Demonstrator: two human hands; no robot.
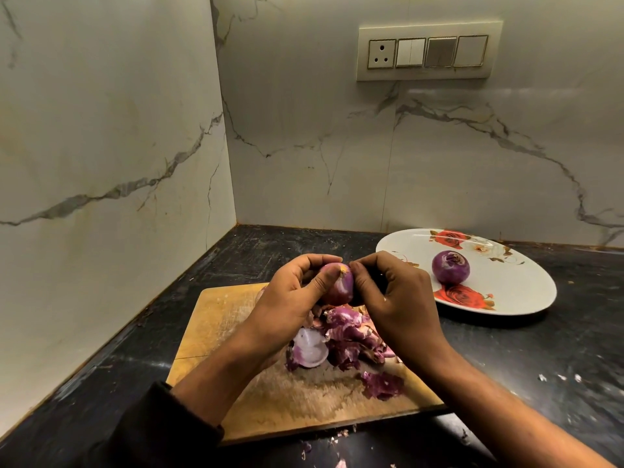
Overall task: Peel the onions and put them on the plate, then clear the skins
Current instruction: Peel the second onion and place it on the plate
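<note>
Item, nearest: a dark sleeve [162,430] at the near left edge, covering the person's left forearm. Just beyond it, loose purple scraps [332,447] scattered on the black counter [540,349] at the near edge.

Item: wooden cutting board [216,319], lying square on the counter near the corner of the marble walls. On its middle, a heap of skins [351,336], purple and papery, with one pale curved layer at its left side. The heap sat directly under the hands, evidently so that peelings dropped onto the board and not the counter.

Item: onion in hand [337,287], raised above the heap. The left hand [290,298] cupped it from the left, fingers curled over its far side, thumb pressed across its front. The right hand [395,292] closed on its right side, fingertips pinching at the top end where the skin appeared to lift. The onion lay between the two grips, mostly hidden, only a strip of purple and white showing.

Item: floral plate [513,298], far right, apart from the board. On it one peeled onion [450,266], resting alone near the plate's middle.

Item: switch panel [427,52], high on the far wall.

Judgement: peeling of the second onion under way; skins not yet cleared.
</note>
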